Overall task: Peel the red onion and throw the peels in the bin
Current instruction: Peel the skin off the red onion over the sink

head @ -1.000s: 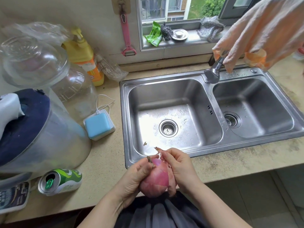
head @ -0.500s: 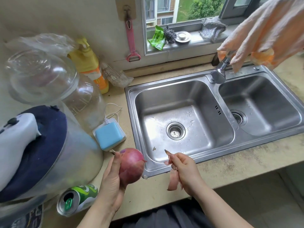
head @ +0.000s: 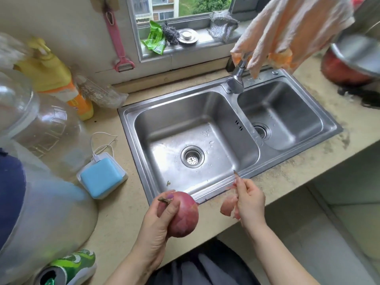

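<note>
Since the earlier frame, both hands have drawn further apart, the peel now hanging clear of the bulb. Double sink [head: 131, 118], steel, set in the beige surface [head: 127, 212]. Left hand [head: 158, 225]: fingers wrapped around the red onion [head: 185, 214], thumb over its top beside the dry stem stub; the bulb sits above the surface's front edge, just before the sink rim, long axis tilted, stem end pointing up and left. Right hand [head: 249, 202]: fingers pinching a pink peel [head: 227, 206], which dangles below them, well right of the onion.
</note>
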`<action>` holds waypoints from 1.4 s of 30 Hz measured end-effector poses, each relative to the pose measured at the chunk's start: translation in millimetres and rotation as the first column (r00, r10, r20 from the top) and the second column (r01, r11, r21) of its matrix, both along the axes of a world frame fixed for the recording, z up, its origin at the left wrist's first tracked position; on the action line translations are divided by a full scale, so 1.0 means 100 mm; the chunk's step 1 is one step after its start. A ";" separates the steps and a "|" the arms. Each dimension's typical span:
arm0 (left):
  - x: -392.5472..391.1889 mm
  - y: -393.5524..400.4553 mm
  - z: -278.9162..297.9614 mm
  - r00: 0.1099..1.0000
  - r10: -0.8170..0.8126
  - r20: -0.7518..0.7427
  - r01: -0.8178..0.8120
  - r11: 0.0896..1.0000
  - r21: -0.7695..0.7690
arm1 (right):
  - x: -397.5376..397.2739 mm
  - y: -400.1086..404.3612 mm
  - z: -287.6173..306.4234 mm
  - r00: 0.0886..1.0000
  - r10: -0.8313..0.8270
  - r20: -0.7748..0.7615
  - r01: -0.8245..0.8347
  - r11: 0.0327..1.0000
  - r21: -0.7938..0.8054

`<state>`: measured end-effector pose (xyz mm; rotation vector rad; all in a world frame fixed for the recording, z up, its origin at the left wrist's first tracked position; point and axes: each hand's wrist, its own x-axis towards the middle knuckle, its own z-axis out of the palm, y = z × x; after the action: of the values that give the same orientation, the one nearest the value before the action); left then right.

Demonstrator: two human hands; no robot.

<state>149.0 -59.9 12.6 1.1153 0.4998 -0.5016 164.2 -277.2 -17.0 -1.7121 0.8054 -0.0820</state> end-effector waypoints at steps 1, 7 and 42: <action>0.01 -0.08 0.01 1.000 -0.015 -0.002 0.015 1.000 0.007 | 0.01 -0.17 -0.06 1.000 -0.019 -0.018 0.017 0.993 -0.117; 0.09 -0.64 0.05 1.000 0.017 0.005 -0.017 1.000 0.001 | 0.25 -0.87 -0.40 0.994 0.049 -0.100 -0.095 0.843 -0.530; 0.37 -1.79 -0.10 0.983 -0.171 0.061 0.168 0.985 0.045 | 0.23 -1.63 0.14 0.955 0.256 0.151 -0.116 0.787 -0.606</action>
<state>185.8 -239.1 2.8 1.2145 0.3606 -0.6039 186.9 -440.3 -3.2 -2.3179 0.4487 -0.4255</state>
